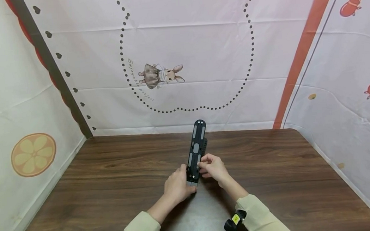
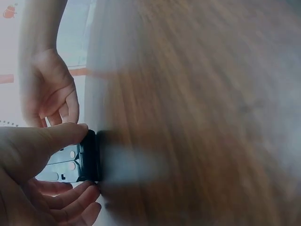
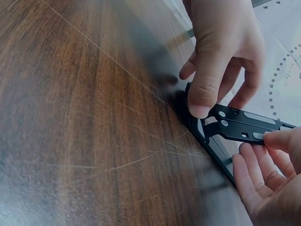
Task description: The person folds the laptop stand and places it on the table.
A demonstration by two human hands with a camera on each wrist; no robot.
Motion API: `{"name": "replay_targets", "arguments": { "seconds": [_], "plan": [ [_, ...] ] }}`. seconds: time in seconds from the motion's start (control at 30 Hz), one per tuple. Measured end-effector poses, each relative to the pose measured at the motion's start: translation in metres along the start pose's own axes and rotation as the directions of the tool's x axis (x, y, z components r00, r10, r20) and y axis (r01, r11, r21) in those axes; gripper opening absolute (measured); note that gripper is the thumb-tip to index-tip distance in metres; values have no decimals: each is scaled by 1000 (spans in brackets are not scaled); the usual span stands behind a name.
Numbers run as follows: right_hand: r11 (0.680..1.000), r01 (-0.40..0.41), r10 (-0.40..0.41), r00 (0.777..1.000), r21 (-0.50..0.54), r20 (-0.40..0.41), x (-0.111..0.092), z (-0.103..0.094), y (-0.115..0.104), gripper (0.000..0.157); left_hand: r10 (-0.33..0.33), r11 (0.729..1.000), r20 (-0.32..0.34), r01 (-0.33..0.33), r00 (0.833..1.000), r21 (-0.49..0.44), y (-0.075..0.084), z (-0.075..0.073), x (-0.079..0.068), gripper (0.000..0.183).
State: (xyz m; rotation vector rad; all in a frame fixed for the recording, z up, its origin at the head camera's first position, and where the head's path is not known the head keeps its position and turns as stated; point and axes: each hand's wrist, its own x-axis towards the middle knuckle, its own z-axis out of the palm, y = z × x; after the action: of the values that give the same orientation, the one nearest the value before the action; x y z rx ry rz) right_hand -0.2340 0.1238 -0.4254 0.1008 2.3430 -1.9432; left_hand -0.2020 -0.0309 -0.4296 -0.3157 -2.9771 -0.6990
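A folding laptop stand [image 1: 196,148], black with grey pads, stands tilted over the middle of the table, its long side pointing away from me. My left hand [image 1: 176,185] grips its near end, with the thumb by the base. In the right wrist view, that thumb presses near the hinge of the stand [image 3: 240,123]. My right hand [image 1: 215,168] pinches the stand's right edge between thumb and fingers. The left wrist view has the near end of the stand [image 2: 88,157] between the left thumb and fingers. Part of the lower frame is hidden by the hands.
The brown wooden table [image 1: 119,190] spreads around both hands. A white printed cloth [image 1: 187,41] hangs behind it, with a rabbit drawing [image 1: 161,75]. More printed cloth [image 1: 28,104] borders the table at left and right. A black wrist camera [image 1: 234,222] is on the right sleeve.
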Motion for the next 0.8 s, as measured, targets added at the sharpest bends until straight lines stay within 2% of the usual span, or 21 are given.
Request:
{"name": "replay_targets", "arguments": {
  "seconds": [0.3,0.6,0.8],
  "plan": [
    [1000,-1,1,1000,-10,13,-1,1,-3,9,6,1000,7,-6,1000,17,-6,-5,0,64],
    [998,39,-37,998,-59,41,-1,1,-3,11,19,999,6,-19,1000,40,-13,-10,0,54],
    [992,71,-60,993,-104,105,1,-3,-1,13,28,998,0,-28,1000,51,-18,-12,1,55]
  ]
}}
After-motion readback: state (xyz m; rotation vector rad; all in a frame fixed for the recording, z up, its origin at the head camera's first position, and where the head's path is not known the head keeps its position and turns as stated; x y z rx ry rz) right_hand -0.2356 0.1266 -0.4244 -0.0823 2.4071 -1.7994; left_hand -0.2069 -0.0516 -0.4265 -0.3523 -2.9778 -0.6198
